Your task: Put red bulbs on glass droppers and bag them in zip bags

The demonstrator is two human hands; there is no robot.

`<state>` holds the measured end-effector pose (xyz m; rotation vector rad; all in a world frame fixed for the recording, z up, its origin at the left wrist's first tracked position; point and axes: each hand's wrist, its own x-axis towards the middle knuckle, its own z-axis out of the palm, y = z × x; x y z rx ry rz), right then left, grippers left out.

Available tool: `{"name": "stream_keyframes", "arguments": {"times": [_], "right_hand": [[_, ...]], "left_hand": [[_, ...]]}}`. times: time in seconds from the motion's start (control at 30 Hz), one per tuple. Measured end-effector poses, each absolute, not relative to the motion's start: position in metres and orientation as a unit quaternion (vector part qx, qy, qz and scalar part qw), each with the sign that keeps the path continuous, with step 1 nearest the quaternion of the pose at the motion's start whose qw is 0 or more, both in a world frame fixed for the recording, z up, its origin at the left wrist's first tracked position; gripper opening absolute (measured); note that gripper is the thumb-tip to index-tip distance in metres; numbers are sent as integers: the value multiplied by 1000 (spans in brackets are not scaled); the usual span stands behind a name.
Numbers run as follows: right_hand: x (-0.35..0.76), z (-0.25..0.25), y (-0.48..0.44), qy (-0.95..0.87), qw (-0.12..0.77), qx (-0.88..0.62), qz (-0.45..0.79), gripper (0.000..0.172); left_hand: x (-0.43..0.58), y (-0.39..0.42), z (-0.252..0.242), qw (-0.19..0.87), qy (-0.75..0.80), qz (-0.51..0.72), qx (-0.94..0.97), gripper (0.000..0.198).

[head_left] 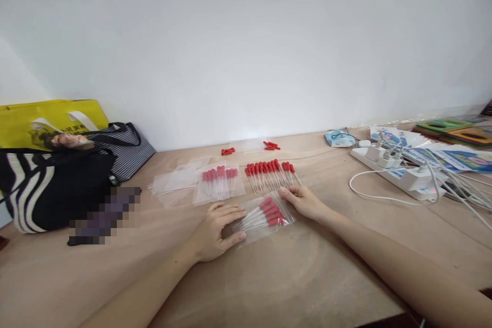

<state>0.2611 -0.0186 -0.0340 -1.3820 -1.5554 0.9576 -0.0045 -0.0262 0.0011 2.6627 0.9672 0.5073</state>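
A clear zip bag (251, 237) lies on the table in front of me, holding several droppers (272, 211) with red bulbs and thin clear stems. My left hand (219, 230) rests at its left end, the fingers stretched flat and the thumb apart on the plastic. At the upper right corner of the bag is my right hand (303, 203), its fingers curled and pressed together by the edge; part of the grip is hidden. Loose red-bulbed droppers (265, 168) form a row just beyond. Left of them, bagged droppers (219, 174) lie beside flat clear bags (175, 178).
Two small piles of red bulbs (228, 151) and clear stems (251, 146) lie near the wall. At right are a white power strip (403, 177) with cables, a blue mask (340, 138) and printed sheets (457, 159). Bags, including a black one (65, 189), stand at left.
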Motion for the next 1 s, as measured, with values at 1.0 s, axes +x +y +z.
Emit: {"name": "stream_keyframes", "arguments": {"times": [1.0], "right_hand": [[249, -45, -25, -615, 487, -476, 397, 38]], "left_hand": [[-13, 17, 10, 410, 537, 393, 624, 40]]}}
